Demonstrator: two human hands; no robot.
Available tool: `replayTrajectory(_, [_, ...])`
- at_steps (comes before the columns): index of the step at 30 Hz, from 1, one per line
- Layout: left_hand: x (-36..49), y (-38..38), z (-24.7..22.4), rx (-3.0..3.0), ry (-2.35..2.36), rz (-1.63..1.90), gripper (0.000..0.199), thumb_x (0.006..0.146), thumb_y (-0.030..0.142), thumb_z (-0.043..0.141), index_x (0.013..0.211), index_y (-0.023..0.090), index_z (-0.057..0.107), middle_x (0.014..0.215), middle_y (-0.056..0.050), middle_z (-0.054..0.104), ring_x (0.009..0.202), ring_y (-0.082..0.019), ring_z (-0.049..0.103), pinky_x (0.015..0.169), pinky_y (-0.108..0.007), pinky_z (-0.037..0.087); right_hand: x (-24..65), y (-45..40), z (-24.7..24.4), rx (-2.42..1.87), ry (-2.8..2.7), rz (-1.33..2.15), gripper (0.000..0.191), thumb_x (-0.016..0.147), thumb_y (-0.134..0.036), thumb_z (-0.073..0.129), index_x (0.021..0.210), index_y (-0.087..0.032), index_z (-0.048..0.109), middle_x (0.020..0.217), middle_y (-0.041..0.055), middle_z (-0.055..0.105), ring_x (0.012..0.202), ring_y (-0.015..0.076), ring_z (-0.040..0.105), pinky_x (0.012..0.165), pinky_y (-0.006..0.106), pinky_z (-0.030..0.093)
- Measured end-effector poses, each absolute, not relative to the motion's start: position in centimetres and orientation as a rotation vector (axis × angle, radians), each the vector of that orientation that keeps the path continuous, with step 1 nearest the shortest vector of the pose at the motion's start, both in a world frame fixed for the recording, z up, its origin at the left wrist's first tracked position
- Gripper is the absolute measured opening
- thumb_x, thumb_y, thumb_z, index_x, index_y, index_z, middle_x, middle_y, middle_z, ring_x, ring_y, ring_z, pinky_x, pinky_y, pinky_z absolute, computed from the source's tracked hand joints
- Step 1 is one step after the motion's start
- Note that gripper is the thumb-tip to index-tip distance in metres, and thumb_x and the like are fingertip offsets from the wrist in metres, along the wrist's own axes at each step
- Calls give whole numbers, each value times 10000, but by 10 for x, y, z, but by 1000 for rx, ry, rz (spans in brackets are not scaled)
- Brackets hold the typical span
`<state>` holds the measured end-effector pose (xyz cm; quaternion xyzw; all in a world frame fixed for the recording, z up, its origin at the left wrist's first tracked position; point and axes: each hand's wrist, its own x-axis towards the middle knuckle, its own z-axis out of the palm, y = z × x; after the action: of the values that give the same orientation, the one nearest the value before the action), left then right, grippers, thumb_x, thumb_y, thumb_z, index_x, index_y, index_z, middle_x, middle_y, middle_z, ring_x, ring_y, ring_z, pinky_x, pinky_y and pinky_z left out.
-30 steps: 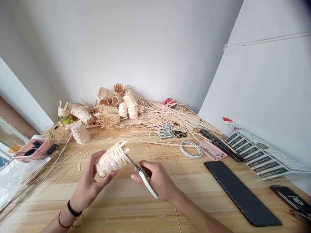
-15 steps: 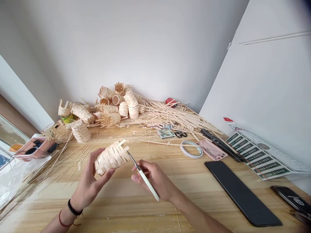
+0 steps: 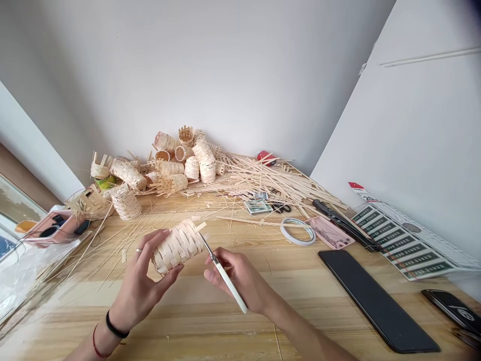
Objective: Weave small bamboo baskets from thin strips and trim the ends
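Note:
My left hand (image 3: 145, 281) is wrapped round a small woven basket (image 3: 178, 245) of pale wood strips, fingers along the far side and thumb on the near side. The basket lies tilted in the hand, its open end with loose strip ends facing up and right. A slim tool with a white handle (image 3: 232, 290) and a narrow metal end is in my right hand (image 3: 240, 278). Its metal tip (image 3: 205, 239) meets the basket's rim near a projecting strip; I cannot tell its exact kind. My right fingers are closed about the tool.
Several woven baskets (image 3: 205, 163) are heaped by the wall, beside a pile of loose strips (image 3: 278, 178). To the right lie a tape roll (image 3: 297, 231), a pink tray (image 3: 330, 233), a utility knife (image 3: 343, 225) and a black phone-like slab (image 3: 378, 301). A pink box (image 3: 54, 230) stands left.
The basket and my left hand have shifted slightly right, with more of the left fingers showing. The tool's tip has moved slightly right along with the rim.

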<state>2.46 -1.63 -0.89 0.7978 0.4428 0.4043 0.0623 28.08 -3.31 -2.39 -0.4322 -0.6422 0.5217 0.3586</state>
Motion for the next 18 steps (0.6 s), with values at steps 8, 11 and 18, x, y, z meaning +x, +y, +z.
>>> replayTrajectory(8, [28,-24,-9,2540,1277,1254,590,940,287,737,1464,221,473,1362,-144,574,1240,-301,615,998,-427,549,278,-38,-19,-1076,-1628,1348,304,960,-475,680,970,-185,589,690,-65,452,630,107,362,581,249,318])
replayTrajectory(11, [28,-26,-7,2567,1265,1274,594,933,311,751,1454,210,486,1335,-141,577,1217,-300,621,979,-418,553,278,-41,-18,-1063,-1607,1370,307,970,-485,664,985,-187,593,672,-76,429,611,100,340,571,246,301])
replayTrajectory(18, [28,-30,-3,2559,1268,1257,618,915,341,770,1449,213,487,1284,-127,584,1167,-289,629,946,-410,552,282,-38,-9,-1112,-1621,1327,330,887,-476,751,902,-170,631,642,-71,445,610,105,367,576,251,303])
